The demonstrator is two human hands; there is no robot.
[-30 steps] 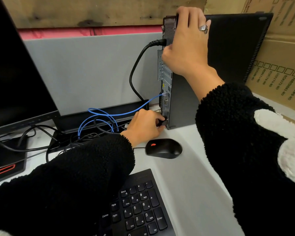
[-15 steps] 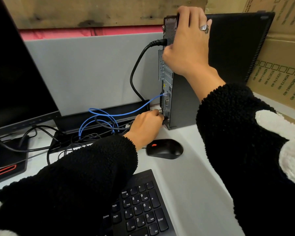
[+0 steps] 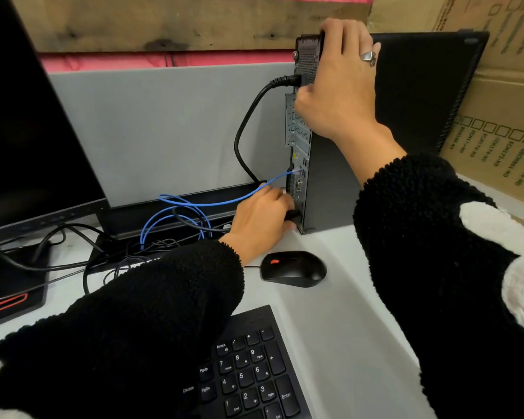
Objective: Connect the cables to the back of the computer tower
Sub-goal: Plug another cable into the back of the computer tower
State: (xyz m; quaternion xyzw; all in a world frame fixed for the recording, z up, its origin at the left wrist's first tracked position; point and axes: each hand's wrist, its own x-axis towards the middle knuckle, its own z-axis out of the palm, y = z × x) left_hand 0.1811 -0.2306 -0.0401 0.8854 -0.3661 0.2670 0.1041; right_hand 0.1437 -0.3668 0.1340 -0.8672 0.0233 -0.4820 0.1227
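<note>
Black keys of a keyboard [image 3: 248, 373] sit nearest me on the pale tabletop [image 3: 339, 343], with my two fleecy black sleeves crossing above it. Just beyond the keyboard lies a black mouse [image 3: 292, 268] with a red wheel, its thin cord running left. Past the mouse, my left hand [image 3: 262, 220] is curled around a dark plug [image 3: 292, 215] and holds it against the bottom of the computer tower's rear panel; I cannot tell whether the plug is fully seated. To the left, loose cables tangle on the tabletop in front of a dark monitor [image 3: 34, 131]. A blue cable [image 3: 194, 204] loops there and rises to a port on the rear panel above my left hand. The computer tower [image 3: 412, 122] stands upright at the far right of the tabletop, rear panel facing left. Higher up, a thick black power cable [image 3: 248, 122] arcs into the upper part of that panel. My right hand [image 3: 341, 83], wearing a ring, grips the tower's top rear corner, fingers over the top edge. Cardboard boxes [image 3: 502, 116] stand behind the tower.
</note>
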